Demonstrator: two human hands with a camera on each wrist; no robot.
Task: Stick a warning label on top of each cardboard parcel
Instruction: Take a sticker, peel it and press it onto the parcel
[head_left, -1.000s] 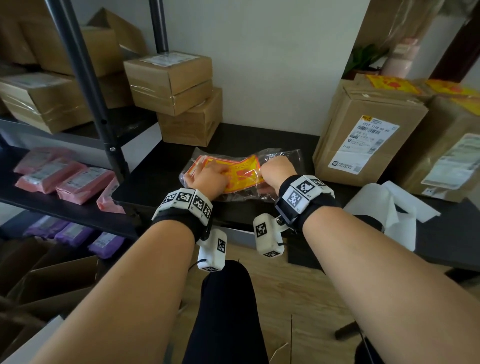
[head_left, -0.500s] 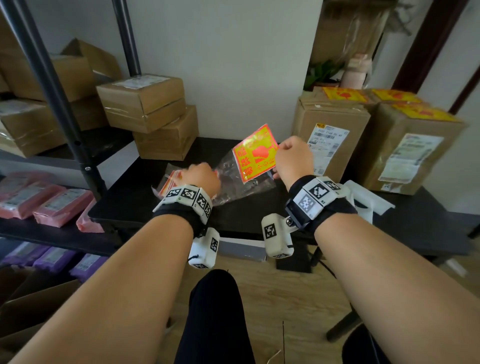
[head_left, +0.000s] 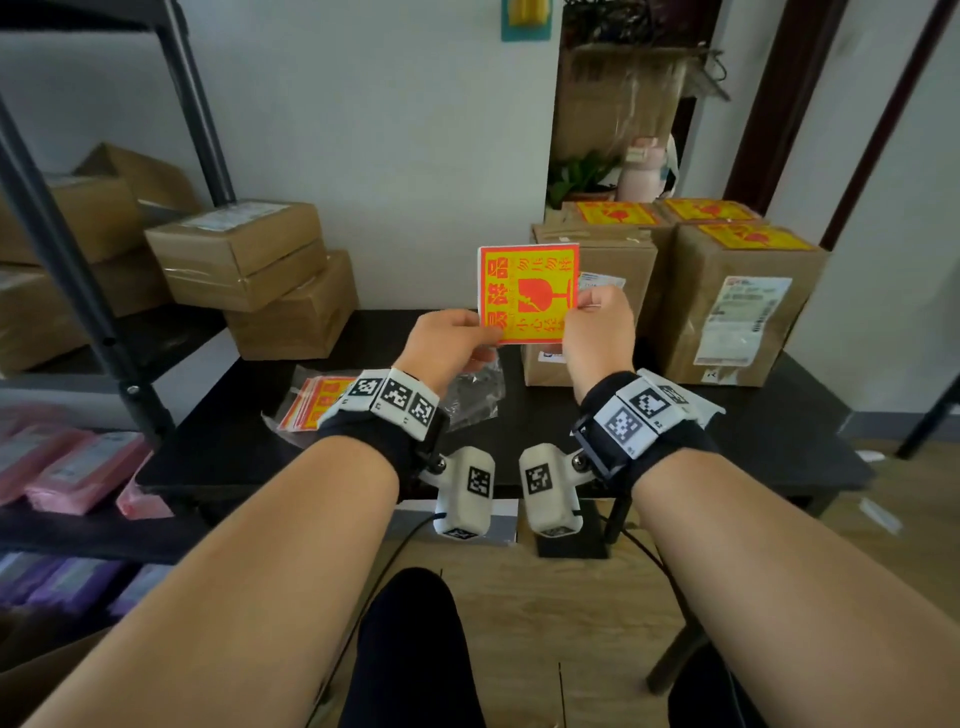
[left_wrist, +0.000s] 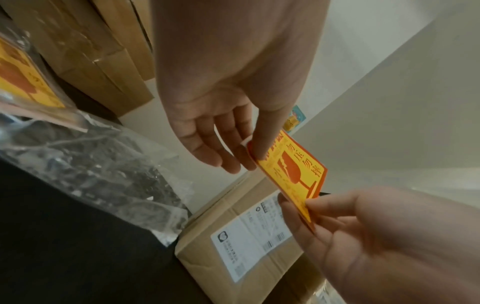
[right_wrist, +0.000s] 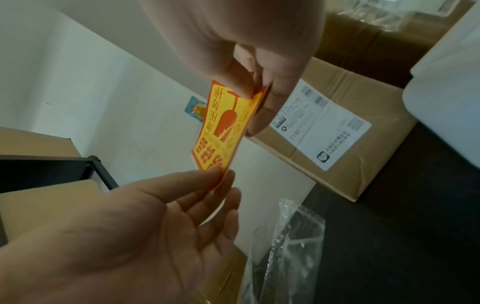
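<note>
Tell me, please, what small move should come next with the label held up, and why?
Probably peel the backing off: both the left hand and right hand pinch the warning label by opposite edges in mid-air, and the nearest cardboard parcel has no label on top.

Your black desk (head_left: 753, 431) carries: parcels (head_left: 592, 312) at back right, label bag (head_left: 322, 402) front left, stacked boxes (head_left: 249, 254) back left.
</note>
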